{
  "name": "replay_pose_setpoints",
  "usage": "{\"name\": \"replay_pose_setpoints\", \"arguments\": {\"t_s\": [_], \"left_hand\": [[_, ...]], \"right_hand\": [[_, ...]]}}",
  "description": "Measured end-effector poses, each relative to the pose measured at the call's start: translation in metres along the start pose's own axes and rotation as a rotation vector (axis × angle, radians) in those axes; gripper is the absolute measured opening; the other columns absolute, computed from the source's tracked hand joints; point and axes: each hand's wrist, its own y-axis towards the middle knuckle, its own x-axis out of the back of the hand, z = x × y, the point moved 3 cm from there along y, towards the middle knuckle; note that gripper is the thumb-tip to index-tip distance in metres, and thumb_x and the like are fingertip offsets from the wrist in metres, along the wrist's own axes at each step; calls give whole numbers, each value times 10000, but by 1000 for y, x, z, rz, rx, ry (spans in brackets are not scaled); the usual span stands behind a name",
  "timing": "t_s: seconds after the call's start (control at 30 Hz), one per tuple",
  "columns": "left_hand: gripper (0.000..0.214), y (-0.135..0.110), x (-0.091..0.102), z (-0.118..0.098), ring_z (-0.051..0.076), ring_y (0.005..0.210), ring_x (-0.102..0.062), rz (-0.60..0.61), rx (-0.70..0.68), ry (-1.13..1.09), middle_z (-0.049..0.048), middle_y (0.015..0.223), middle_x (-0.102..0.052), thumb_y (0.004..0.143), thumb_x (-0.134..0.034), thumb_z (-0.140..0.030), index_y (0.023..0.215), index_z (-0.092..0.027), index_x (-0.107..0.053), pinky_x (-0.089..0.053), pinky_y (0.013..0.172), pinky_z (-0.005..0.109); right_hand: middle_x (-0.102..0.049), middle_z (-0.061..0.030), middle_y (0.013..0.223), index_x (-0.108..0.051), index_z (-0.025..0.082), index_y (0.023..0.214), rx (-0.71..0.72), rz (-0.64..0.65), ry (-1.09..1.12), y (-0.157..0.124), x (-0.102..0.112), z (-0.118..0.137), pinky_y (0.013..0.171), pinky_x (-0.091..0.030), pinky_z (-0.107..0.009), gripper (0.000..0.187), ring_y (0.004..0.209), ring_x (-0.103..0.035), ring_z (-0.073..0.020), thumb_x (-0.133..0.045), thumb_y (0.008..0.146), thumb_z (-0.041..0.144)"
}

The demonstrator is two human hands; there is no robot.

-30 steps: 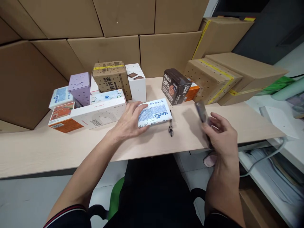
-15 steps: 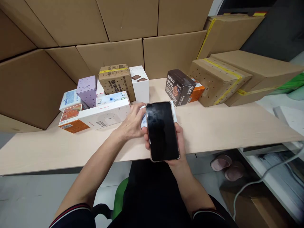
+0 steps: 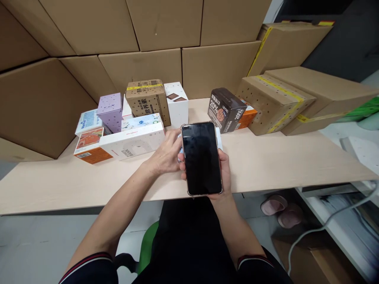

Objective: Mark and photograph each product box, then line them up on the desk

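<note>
My right hand [image 3: 224, 173] is wrapped round a smartphone [image 3: 201, 157] in a clear case, with its fingertips showing at the left edge and its thumb at the right. The phone's screen is dark, and it is tilted up towards me near the table's front edge. Behind it, a white and light-blue box [image 3: 218, 138] is mostly hidden; only slivers show on either side. My left hand [image 3: 168, 154] grips the left end of this box, its fingertips partly covered by the phone.
A white and orange power bank box [image 3: 133, 144] lies left on the table [image 3: 260, 161], before a purple box [image 3: 110, 112], a small carton [image 3: 148, 100] and a white box [image 3: 177, 104]. Right stand a dark brown box [image 3: 225, 110] and taped cartons [image 3: 275, 104]. Large cartons [image 3: 219, 69] wall the back.
The phone has risen slightly in the view, and less of the box shows at its left edge. Both hands keep their holds. The whole view has shifted a little.
</note>
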Motion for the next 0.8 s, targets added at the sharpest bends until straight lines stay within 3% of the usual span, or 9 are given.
{"name": "replay_pose_setpoints", "arguments": {"t_s": [0.2, 0.47, 0.8], "left_hand": [[703, -1, -3, 1, 398, 1309, -473, -7, -4, 9, 215, 1380, -487, 952, -483, -629, 1491, -186, -398, -413, 1103, 625], [715, 1, 1, -4, 391, 1251, -480, 8, -40, 6, 208, 1328, -489, 932, -534, -576, 1496, -162, -387, -433, 1078, 617], [594, 1, -4, -3, 379, 1165, -529, -90, -109, 70, 202, 1236, -517, 969, -484, -500, 1435, -138, -424, -491, 987, 570]], "right_hand": [[-733, -174, 1224, -565, 194, 1328, -1, 8, -15, 2, 0, 0, 889, -636, -599, 733, 1178, -690, -336, -463, 825, 718], [-737, -161, 1242, -595, 204, 1285, 20, 39, 5, 1, 4, 0, 922, -619, -603, 653, 1193, -683, -334, -467, 855, 678], [-755, -172, 1203, -576, 179, 1292, -5, 36, 30, 2, 6, -1, 872, -632, -610, 682, 1174, -701, -368, -573, 817, 670]]}}
